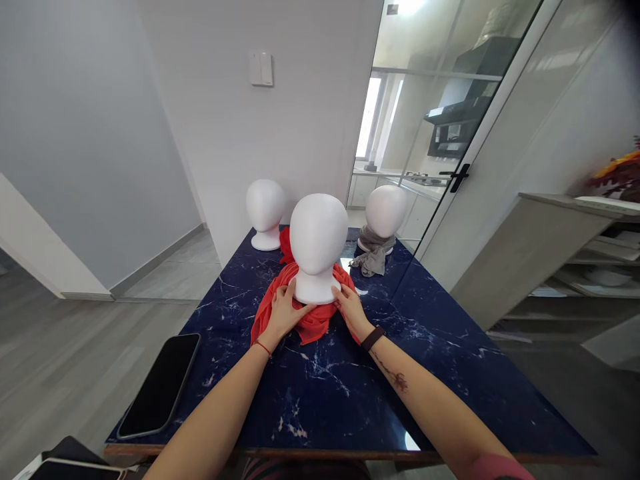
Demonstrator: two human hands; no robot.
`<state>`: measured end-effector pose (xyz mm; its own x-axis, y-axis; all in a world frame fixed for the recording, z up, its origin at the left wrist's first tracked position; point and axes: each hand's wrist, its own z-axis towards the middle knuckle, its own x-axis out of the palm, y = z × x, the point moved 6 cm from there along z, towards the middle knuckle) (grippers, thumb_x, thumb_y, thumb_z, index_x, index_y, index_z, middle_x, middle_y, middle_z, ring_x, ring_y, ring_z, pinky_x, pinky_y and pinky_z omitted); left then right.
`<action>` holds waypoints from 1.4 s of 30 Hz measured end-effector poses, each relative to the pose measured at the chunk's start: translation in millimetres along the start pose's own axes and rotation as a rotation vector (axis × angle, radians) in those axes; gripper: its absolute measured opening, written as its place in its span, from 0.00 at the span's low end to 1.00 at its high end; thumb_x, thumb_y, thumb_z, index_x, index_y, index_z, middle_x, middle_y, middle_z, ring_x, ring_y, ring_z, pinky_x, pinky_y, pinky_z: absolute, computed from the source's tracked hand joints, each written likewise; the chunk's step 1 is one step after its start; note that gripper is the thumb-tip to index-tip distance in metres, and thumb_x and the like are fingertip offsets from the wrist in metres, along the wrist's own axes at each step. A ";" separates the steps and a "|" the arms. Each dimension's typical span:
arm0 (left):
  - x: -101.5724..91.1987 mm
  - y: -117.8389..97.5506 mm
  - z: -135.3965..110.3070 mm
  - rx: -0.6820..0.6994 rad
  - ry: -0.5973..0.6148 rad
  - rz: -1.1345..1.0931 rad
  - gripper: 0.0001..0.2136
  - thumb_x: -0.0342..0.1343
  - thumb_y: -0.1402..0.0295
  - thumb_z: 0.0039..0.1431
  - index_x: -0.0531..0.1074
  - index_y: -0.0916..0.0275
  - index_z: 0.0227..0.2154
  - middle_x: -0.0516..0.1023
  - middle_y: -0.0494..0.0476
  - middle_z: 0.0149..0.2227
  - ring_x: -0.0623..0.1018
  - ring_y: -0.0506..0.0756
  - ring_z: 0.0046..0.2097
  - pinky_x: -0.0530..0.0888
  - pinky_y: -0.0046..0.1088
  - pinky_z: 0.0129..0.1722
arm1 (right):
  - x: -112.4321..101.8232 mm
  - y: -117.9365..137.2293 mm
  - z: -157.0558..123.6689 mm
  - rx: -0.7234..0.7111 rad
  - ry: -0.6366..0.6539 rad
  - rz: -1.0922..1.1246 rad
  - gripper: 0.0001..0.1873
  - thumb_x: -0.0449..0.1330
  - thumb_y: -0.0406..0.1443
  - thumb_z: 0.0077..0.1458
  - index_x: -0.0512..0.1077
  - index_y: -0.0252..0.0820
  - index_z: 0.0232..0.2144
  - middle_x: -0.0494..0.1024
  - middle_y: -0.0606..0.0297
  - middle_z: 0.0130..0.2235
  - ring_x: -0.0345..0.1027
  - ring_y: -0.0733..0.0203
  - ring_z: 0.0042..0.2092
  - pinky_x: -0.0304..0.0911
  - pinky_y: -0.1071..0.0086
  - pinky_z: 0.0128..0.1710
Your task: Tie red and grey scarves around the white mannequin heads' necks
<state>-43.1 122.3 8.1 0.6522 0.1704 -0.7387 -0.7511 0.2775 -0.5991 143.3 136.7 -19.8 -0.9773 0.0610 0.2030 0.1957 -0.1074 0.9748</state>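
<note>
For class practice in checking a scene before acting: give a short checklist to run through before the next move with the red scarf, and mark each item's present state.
1. Both hands on the red scarf: ok; left hand and right hand press it at the base of the middle head.
2. Middle head upright: ok.
3. Scarf lies around the base: ok, though its far side is hidden.
4. Grey scarf apart from the red one: ok.
5. Phone fully on the table: not ok, it is at the edge.
6. Scarf knotted: cannot tell.
</note>
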 end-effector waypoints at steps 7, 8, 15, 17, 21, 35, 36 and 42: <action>2.2 -2.9 -0.3 0.041 0.048 0.055 0.40 0.56 0.49 0.48 0.50 0.62 0.61 0.63 0.68 0.50 0.65 0.65 0.54 0.59 0.46 0.55 | 3.7 -7.3 -4.4 0.206 -0.005 0.224 0.23 0.59 0.43 0.51 0.60 0.53 0.49 0.73 0.66 0.44 0.72 0.66 0.34 0.69 0.71 0.32; 2.4 -2.8 -0.3 0.044 0.052 0.064 0.40 0.56 0.50 0.48 0.50 0.62 0.61 0.63 0.67 0.50 0.65 0.65 0.55 0.59 0.47 0.55 | 3.3 -7.0 -4.3 0.216 -0.005 0.240 0.22 0.59 0.42 0.51 0.60 0.53 0.48 0.73 0.67 0.43 0.72 0.67 0.33 0.69 0.72 0.32; 1.8 2.7 1.6 0.036 0.045 0.078 0.38 0.56 0.66 0.50 0.44 0.57 0.62 0.60 0.66 0.55 0.64 0.66 0.56 0.64 0.46 0.50 | -10.7 1.1 4.0 0.313 -0.012 0.383 0.10 0.62 0.39 0.48 0.68 0.44 0.34 0.74 0.72 0.25 0.65 0.72 0.22 0.61 0.80 0.19; -2.2 7.5 2.2 -0.020 -0.010 0.090 0.35 0.53 0.71 0.50 0.46 0.62 0.61 0.61 0.68 0.53 0.67 0.65 0.53 0.67 0.42 0.47 | -12.6 6.9 6.6 0.336 0.035 0.478 0.07 0.61 0.37 0.49 0.69 0.42 0.31 0.72 0.72 0.22 0.62 0.73 0.20 0.59 0.81 0.17; -13.5 12.1 -0.9 -0.101 -0.148 0.262 0.27 0.53 0.72 0.48 0.58 0.72 0.54 0.62 0.71 0.49 0.65 0.66 0.52 0.65 0.44 0.49 | -18.2 23.3 10.5 0.290 0.074 0.631 0.03 0.59 0.35 0.51 0.70 0.41 0.31 0.73 0.73 0.23 0.61 0.73 0.20 0.59 0.81 0.17; 22.5 -39.0 -17.2 0.288 0.431 0.010 0.08 0.45 0.80 0.42 0.65 0.61 0.22 0.69 0.49 0.24 0.69 0.50 0.28 0.65 0.23 0.31 | -53.5 27.6 21.5 0.027 -0.135 0.465 0.20 0.68 0.40 0.40 0.68 0.44 0.36 0.75 0.73 0.29 0.65 0.73 0.24 0.60 0.81 0.21; 25.7 -45.5 -21.7 0.329 0.447 -0.024 0.08 0.45 0.79 0.42 0.64 0.61 0.22 0.69 0.49 0.24 0.69 0.50 0.28 0.65 0.23 0.31 | -46.1 27.6 18.1 0.032 -0.125 0.447 0.20 0.68 0.40 0.40 0.68 0.45 0.37 0.75 0.73 0.30 0.65 0.73 0.24 0.60 0.80 0.21; 35.3 -58.1 -32.2 0.465 0.363 -0.125 0.10 0.46 0.77 0.44 0.68 0.63 0.31 0.74 0.57 0.36 0.72 0.55 0.38 0.68 0.31 0.43 | 35.2 21.6 -0.3 0.084 0.026 0.315 0.30 0.64 0.43 0.45 0.61 0.49 0.50 0.74 0.71 0.33 0.66 0.71 0.26 0.61 0.78 0.25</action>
<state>20.2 81.7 6.8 0.5945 -0.2009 -0.7786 -0.4939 0.6729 -0.5507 113.1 136.2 8.4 -0.8691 0.0127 0.4945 0.4938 -0.0346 0.8689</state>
